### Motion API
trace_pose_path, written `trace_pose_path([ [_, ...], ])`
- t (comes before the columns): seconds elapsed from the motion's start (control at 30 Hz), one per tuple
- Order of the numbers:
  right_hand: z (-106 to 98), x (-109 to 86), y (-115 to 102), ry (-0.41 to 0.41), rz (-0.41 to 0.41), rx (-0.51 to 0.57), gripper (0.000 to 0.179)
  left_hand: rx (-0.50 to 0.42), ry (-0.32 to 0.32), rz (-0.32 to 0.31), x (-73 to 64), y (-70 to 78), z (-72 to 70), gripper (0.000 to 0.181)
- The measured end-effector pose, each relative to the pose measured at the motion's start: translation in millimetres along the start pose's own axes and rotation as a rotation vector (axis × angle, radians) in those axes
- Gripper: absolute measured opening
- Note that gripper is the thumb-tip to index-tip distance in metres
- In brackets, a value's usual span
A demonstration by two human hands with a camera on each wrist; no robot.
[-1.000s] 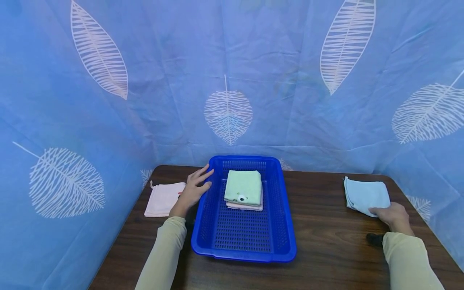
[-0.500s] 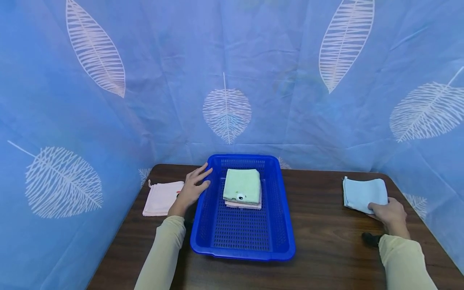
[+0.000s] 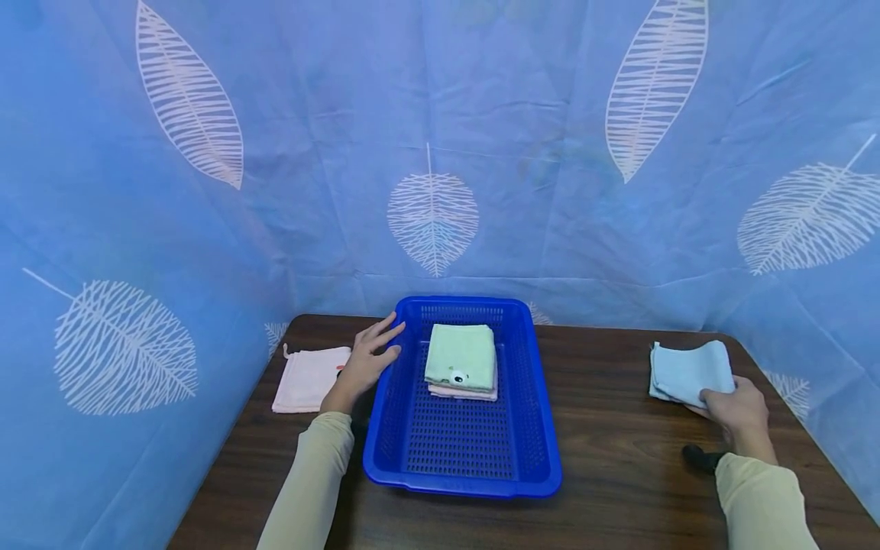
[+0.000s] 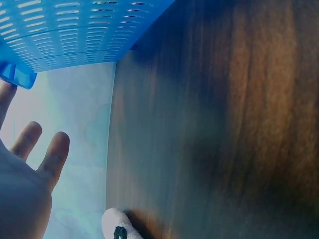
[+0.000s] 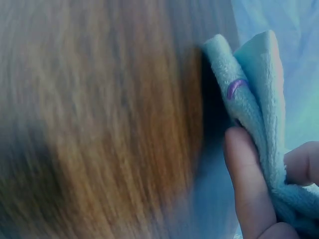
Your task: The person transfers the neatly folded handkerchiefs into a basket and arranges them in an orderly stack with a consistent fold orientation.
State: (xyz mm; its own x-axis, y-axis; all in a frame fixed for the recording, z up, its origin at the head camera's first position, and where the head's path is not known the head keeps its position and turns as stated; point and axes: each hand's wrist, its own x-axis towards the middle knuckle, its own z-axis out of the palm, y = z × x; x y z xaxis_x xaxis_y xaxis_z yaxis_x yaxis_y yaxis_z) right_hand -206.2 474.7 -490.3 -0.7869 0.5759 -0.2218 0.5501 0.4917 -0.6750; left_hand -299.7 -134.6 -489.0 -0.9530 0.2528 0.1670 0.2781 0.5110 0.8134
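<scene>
Left hand touching basket, right hand pinching blue towel

At far left, a folded pink towel point(image 3: 309, 380) is lying on the dark wooden surface point(image 3: 605, 428). Beside it, the left hand point(image 3: 362, 367) is holding its fingers spread apart against the left rim of the blue plastic basket point(image 3: 463, 484), whose long axis is running away from the person. Inside, a folded green towel point(image 3: 459, 355) is topping a small stack. At right, the right hand point(image 3: 744, 409) is clamping the near right corner of a folded light-blue towel point(image 3: 690, 372) between thumb and fingers; its free end is pointing forward and left.
</scene>
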Motion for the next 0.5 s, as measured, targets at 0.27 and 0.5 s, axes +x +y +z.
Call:
trace_pose_path([
  [0.27,0.6,0.0,-0.1,-0.03,-0.023,0.184,0.083,-0.005,0.0,-0.017,0.4,0.4,0.2,0.049],
  [0.5,-1.2,1.7,-2.2,-0.069,-0.038,0.37,0.085,0.012,-0.008,0.0,0.9,0.4,-0.1,0.05],
])
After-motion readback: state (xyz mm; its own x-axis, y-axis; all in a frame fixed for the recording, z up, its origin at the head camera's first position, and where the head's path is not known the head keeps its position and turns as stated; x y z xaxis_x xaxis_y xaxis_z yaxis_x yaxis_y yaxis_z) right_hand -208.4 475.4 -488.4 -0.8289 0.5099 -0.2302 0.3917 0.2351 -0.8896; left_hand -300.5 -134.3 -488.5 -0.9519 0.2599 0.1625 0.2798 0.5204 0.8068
